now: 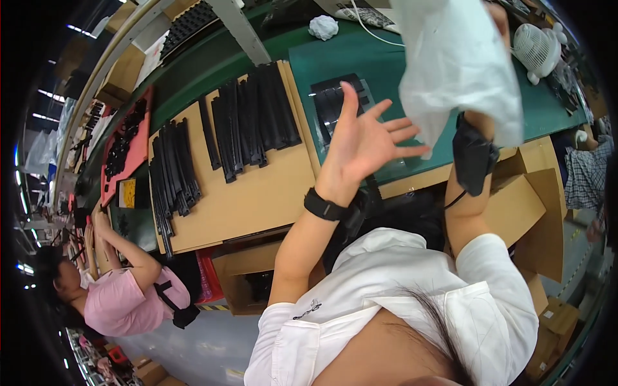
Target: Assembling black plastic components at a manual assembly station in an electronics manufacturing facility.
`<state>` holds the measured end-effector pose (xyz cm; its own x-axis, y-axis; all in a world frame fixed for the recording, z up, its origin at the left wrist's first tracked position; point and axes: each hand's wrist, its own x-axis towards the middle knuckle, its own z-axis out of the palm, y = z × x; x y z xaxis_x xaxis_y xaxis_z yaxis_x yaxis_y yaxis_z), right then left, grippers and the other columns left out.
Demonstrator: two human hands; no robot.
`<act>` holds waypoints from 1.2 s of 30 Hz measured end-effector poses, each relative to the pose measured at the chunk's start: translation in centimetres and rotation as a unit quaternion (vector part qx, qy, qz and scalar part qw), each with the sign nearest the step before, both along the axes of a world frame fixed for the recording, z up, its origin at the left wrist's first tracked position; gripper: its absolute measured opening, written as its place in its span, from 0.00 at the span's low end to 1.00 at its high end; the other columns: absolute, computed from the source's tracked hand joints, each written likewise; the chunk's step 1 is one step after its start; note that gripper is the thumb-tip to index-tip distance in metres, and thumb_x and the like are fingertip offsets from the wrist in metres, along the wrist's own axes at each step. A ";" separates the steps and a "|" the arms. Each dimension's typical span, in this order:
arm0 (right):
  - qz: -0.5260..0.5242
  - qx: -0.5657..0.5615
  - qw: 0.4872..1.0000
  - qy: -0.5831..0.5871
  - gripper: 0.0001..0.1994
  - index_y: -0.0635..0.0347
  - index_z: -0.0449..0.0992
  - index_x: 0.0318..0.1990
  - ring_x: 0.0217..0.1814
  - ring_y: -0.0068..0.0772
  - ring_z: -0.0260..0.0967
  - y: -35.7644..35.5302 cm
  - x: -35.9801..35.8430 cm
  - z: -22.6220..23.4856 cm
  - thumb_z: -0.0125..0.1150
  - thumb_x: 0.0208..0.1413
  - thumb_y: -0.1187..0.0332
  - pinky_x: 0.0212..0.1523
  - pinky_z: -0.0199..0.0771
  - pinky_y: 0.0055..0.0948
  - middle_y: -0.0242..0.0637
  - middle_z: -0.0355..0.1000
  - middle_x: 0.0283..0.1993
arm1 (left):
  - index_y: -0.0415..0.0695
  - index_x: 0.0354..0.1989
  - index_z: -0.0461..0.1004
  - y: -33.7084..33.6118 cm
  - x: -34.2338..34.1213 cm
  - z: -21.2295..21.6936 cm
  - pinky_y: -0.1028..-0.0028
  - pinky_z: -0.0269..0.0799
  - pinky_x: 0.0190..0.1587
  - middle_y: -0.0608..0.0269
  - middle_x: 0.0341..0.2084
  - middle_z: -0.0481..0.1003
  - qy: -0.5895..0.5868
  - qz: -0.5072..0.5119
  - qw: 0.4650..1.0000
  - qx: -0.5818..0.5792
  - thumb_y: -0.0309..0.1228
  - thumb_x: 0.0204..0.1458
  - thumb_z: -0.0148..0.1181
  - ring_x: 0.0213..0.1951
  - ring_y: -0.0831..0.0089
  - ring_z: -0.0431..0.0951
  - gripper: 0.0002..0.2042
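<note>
While aloft, white bag (460, 71), contents unclear.

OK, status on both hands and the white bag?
Left hand open, empty, near white bag, contact unclear. Right hand raised, mostly hidden by bag; grip unclear. Bag blocks view of part of green mat.

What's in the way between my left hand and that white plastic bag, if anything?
Nothing visible. Your open left hand is just left of the white plastic bag, its nearest fingers right at the bag's lower left edge. I can't tell whether they touch it.
</note>
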<state>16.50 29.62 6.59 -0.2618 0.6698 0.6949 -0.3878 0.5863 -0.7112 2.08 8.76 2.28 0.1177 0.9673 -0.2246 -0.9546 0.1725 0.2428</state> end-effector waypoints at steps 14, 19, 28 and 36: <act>0.006 -0.172 0.981 -0.087 0.22 0.63 0.64 0.66 0.58 0.30 0.71 -7.6 4.4 -9.6 0.55 0.65 0.71 0.61 0.72 0.28 0.41 0.70 0.59 | 0.39 0.71 0.56 3.1 -0.8 -1.8 0.58 0.71 0.57 0.37 0.68 0.60 0.547 0.184 0.817 -0.010 0.37 0.59 0.67 0.48 0.57 0.79 0.36; 0.021 -0.220 0.973 -0.060 0.21 0.63 0.67 0.62 0.58 0.30 0.71 -8.2 4.5 -11.2 0.56 0.62 0.71 0.60 0.72 0.27 0.40 0.71 0.58 | 0.44 0.71 0.58 3.2 2.2 -0.6 0.58 0.74 0.52 0.31 0.63 0.61 0.886 0.268 0.356 0.127 0.24 0.51 0.64 0.40 0.45 0.81 0.36; 0.169 -0.616 0.765 0.085 0.17 0.66 0.77 0.54 0.53 0.42 0.78 -3.8 4.6 -13.1 0.65 0.58 0.69 0.59 0.78 0.34 0.42 0.80 0.51 | 0.37 0.35 0.79 6.2 0.5 3.7 0.62 0.76 0.42 0.46 0.35 0.79 0.813 0.303 0.459 0.192 0.14 0.42 0.55 0.37 0.46 0.80 0.12; 0.190 -0.645 0.729 0.131 0.14 0.64 0.79 0.49 0.48 0.38 0.79 -1.9 4.5 -14.1 0.68 0.56 0.72 0.55 0.79 0.36 0.40 0.81 0.48 | 0.35 0.33 0.79 4.2 -0.3 5.5 0.65 0.75 0.39 0.48 0.31 0.79 0.845 0.340 0.373 0.176 0.16 0.45 0.56 0.35 0.50 0.80 0.08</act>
